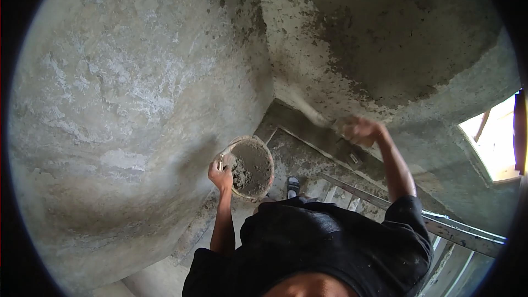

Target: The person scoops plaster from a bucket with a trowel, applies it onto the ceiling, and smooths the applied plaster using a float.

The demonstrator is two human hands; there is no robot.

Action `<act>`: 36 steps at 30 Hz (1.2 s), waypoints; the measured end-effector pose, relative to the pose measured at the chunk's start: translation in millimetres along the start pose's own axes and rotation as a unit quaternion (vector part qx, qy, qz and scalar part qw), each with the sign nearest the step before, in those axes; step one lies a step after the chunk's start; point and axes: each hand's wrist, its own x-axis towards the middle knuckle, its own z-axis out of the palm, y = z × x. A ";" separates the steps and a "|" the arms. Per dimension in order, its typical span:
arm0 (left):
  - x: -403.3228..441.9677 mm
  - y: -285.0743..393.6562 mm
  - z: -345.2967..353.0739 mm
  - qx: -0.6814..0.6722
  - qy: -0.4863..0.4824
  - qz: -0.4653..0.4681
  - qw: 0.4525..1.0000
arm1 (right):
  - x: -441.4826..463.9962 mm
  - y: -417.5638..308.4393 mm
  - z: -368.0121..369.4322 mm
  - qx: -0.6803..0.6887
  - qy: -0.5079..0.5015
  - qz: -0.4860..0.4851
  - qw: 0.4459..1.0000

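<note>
My left hand (220,175) is closed at the left rim of a bucket (271,168), around what looks like its handle. Wet grey mortar (250,168) coats the inside, with lumps on the left. My right hand (361,131) is stretched forward, close to the right-hand wall, and blurred by motion. Its fingers look curled around something grey, too smeared to name. A pale blurred streak (312,113) runs from near that hand toward the corner.
A rough plastered wall (126,88) stands on my left. The right-hand wall bears a dark damp patch (407,33). A ledge (308,126) runs along its foot. A window opening (492,137) and a metal rail (462,234) are at right. My sandalled foot (293,186) shows below.
</note>
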 end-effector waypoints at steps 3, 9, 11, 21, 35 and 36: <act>-0.3 17.2 6.3 -0.022 -0.017 0.001 1.000 | -7.5 -54.1 50.3 -0.157 -0.046 0.124 0.979; 2.7 41.5 11.7 -0.056 -0.072 0.039 0.995 | 4.8 -14.6 171.2 -0.262 0.009 -0.146 0.954; 9.0 69.9 6.4 -0.063 -0.080 0.030 0.994 | 13.1 -61.2 160.8 -0.229 0.008 -0.084 0.970; 33.8 153.8 -13.1 -0.115 -0.123 0.164 0.972 | 37.2 -133.1 191.6 -0.369 0.066 -0.082 0.923; 40.0 119.2 -18.4 -0.226 -0.159 0.032 0.960 | 24.5 -48.1 225.2 -0.366 0.147 -0.340 0.854; 38.2 121.9 -19.8 -0.221 -0.156 0.031 0.962 | 21.4 -55.6 224.5 -0.351 0.149 -0.268 0.885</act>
